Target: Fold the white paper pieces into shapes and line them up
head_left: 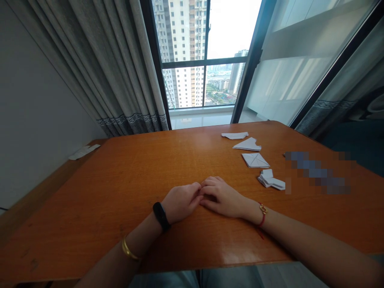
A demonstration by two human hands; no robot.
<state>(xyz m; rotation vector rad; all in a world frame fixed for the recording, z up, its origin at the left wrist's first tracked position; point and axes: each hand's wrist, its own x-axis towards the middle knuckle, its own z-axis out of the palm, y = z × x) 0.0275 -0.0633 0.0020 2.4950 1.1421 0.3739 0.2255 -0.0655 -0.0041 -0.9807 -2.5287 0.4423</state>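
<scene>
My left hand [182, 200] rests on the brown wooden table [120, 176], its fingers bent and pressed together. Its fingertips meet those of my right hand [222, 197], which lies curled on the tabletop with a small gap under its index finger. Nothing shows between the two hands. To the right of my right hand sits a small stack of folded white paper [270, 181]. Behind it lie a folded paper square [255, 160] with crossing creases, a pointed folded paper piece [249, 145] and a narrow paper strip [235, 136].
A blurred-out bluish item [318, 172] lies on the table's right side. At the left edge is a flat white paper piece [85, 152]. Beyond the table stand a grey curtain [120, 60] and a dark-framed window [205, 63]. My legs [171, 279] are under the near edge.
</scene>
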